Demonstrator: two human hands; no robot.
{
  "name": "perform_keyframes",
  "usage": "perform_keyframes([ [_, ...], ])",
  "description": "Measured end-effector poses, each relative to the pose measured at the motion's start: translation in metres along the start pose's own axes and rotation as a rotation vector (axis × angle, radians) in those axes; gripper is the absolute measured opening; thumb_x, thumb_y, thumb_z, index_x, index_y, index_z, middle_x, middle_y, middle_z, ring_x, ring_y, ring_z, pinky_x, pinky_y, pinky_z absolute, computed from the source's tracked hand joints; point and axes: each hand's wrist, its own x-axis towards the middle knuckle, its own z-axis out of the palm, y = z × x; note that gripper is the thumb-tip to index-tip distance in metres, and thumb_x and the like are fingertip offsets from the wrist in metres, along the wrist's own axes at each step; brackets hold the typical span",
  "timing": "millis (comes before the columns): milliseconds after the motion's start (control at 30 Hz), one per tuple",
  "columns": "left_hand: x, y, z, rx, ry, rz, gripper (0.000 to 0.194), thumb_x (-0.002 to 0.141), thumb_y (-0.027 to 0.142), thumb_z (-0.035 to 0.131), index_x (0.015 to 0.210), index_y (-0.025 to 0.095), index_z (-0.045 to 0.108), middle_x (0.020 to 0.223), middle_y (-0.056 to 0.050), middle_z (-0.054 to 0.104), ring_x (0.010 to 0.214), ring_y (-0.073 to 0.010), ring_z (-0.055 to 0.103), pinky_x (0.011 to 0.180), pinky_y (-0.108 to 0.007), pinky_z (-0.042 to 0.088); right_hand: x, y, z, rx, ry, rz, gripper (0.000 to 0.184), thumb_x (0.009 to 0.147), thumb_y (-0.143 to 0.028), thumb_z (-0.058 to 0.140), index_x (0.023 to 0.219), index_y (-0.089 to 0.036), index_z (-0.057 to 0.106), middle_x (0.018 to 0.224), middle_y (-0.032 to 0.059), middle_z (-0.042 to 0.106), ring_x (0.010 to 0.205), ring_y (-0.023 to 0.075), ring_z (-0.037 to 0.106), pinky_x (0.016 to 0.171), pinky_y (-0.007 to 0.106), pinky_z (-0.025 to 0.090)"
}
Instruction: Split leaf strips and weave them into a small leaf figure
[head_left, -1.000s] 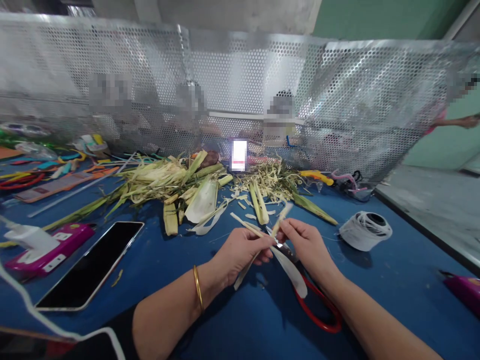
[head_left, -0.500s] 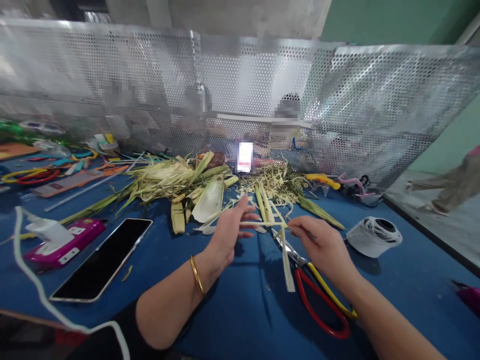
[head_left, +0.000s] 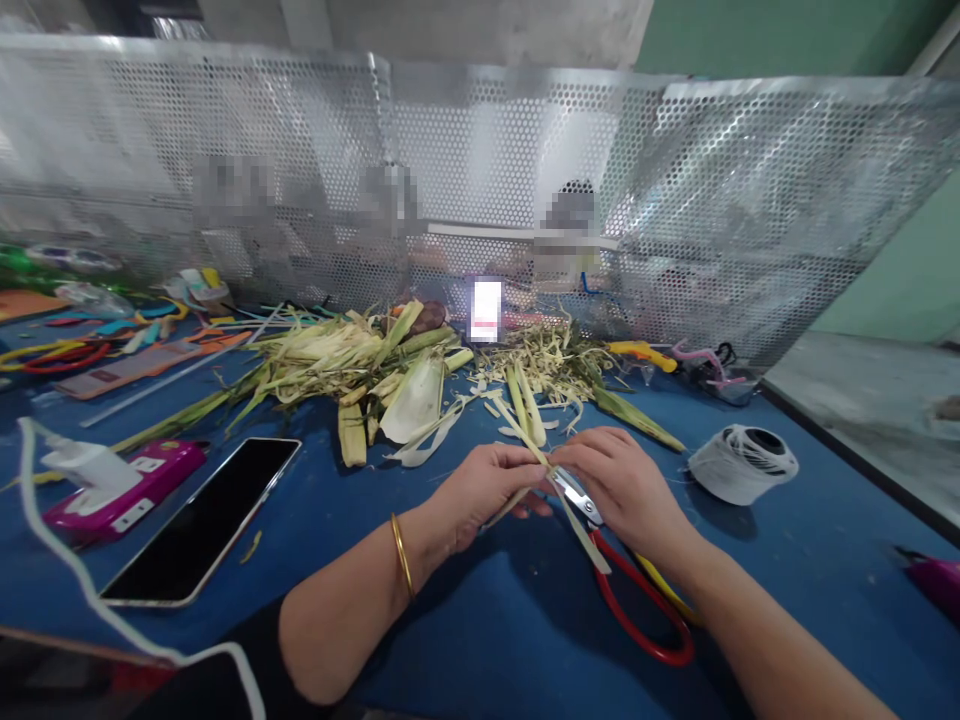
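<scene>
My left hand (head_left: 484, 490) and my right hand (head_left: 626, 485) meet over the blue table (head_left: 465, 620), both pinching thin pale leaf strips (head_left: 525, 432) that cross between the fingers. One strip runs up and away from the fingers, another hangs down toward me. Scissors with red and yellow handles (head_left: 637, 610) lie on the table under my right hand, blades pointing toward the fingers. A gold bangle sits on my left wrist.
A heap of green and pale leaves (head_left: 360, 365) lies behind my hands. A black phone (head_left: 202, 520) and a pink case (head_left: 120, 485) are at left, a white thread spool (head_left: 742, 462) at right. A perforated metal screen (head_left: 675, 200) closes the back.
My hands, apart half a second ago with a strip stretched between them, have come back together over the scissors. The left hand has closed on the strips.
</scene>
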Motion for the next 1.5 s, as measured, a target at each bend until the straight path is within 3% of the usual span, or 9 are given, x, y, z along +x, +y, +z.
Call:
perform_keyframes([
  [167,0.001,-0.003,0.003,-0.178,0.016,-0.065,0.016,0.076,0.023,0.067,0.086,0.011,0.068,0.078,-0.006,0.070,0.051,-0.0065,0.058,0.046,-0.016,0.037,-0.001,0.000,0.001,0.170,0.085,0.149,0.017,0.093,-0.021,0.046,0.095,-0.022,0.063,0.092,0.0050,0.069,0.089,0.0193,0.062,0.081,0.033,0.042],
  [300,0.003,-0.001,0.000,-0.390,0.010,-0.133,0.018,0.080,0.018,0.064,0.096,0.011,0.067,0.076,-0.005,0.069,0.047,-0.0045,0.053,0.043,-0.015,0.035,-0.004,0.012,0.000,0.254,0.438,0.580,0.022,0.087,-0.036,0.054,0.100,-0.020,0.062,0.098,0.0079,0.068,0.093,0.0229,0.061,0.084,0.037,0.045],
  [400,0.003,0.002,-0.001,-0.539,-0.024,-0.168,0.015,0.082,0.017,0.062,0.096,0.012,0.065,0.070,-0.002,0.064,0.044,-0.0035,0.049,0.041,-0.014,0.034,-0.003,0.017,-0.001,0.497,0.435,0.797,0.029,0.079,-0.044,0.062,0.093,-0.019,0.066,0.091,0.0069,0.070,0.085,0.0229,0.062,0.080,0.037,0.046],
  [567,-0.002,0.006,-0.001,-0.662,-0.049,-0.141,0.013,0.084,0.014,0.058,0.097,0.015,0.060,0.063,0.003,0.058,0.040,-0.0029,0.043,0.040,-0.014,0.032,0.004,-0.002,-0.003,0.847,0.094,0.711,0.034,0.074,-0.050,0.066,0.087,-0.020,0.073,0.093,0.0071,0.074,0.096,0.0258,0.064,0.087,0.037,0.045],
  [1000,0.004,-0.006,-0.002,-0.370,-0.154,-0.101,0.015,0.077,0.022,0.069,0.086,0.011,0.065,0.069,-0.003,0.068,0.049,-0.0092,0.062,0.042,-0.015,0.042,0.000,-0.004,0.011,0.679,-0.085,0.448,0.025,0.082,-0.038,0.058,0.069,-0.021,0.072,0.071,0.0031,0.070,0.073,0.0216,0.062,0.073,0.033,0.045],
  [1100,0.004,-0.005,-0.001,-0.266,-0.089,-0.062,0.022,0.076,0.029,0.069,0.087,0.010,0.066,0.073,-0.007,0.070,0.050,-0.0103,0.064,0.041,-0.016,0.041,-0.001,0.007,0.009,0.630,0.038,0.562,0.017,0.077,-0.035,0.062,0.078,-0.021,0.072,0.081,0.0043,0.071,0.081,0.0231,0.063,0.078,0.035,0.046],
  [1267,0.000,-0.001,0.005,-0.090,-0.068,-0.056,0.032,0.078,0.042,0.062,0.083,0.011,0.065,0.069,-0.008,0.071,0.045,-0.0108,0.061,0.039,-0.017,0.035,-0.001,0.023,-0.013,0.449,0.527,0.782,0.029,0.080,-0.043,0.057,0.090,-0.020,0.071,0.092,0.0065,0.071,0.090,0.0245,0.062,0.083,0.037,0.045],
  [1333,-0.003,-0.002,0.008,0.023,-0.105,-0.070,0.031,0.077,0.042,0.061,0.076,0.012,0.064,0.066,-0.007,0.070,0.042,-0.0098,0.058,0.038,-0.018,0.032,0.001,0.019,-0.018,0.445,0.423,0.737,0.031,0.080,-0.046,0.056,0.081,-0.021,0.073,0.081,0.0052,0.070,0.081,0.0233,0.061,0.076,0.035,0.045],
  [1500,-0.009,-0.005,0.017,0.247,-0.276,-0.076,0.028,0.079,0.037,0.056,0.062,0.014,0.059,0.066,-0.004,0.069,0.036,-0.0062,0.051,0.038,-0.018,0.028,0.007,-0.008,-0.006,0.740,-0.140,0.598,0.024,0.073,-0.042,0.064,0.069,-0.019,0.069,0.071,0.0029,0.066,0.069,0.0188,0.059,0.064,0.030,0.044],
])
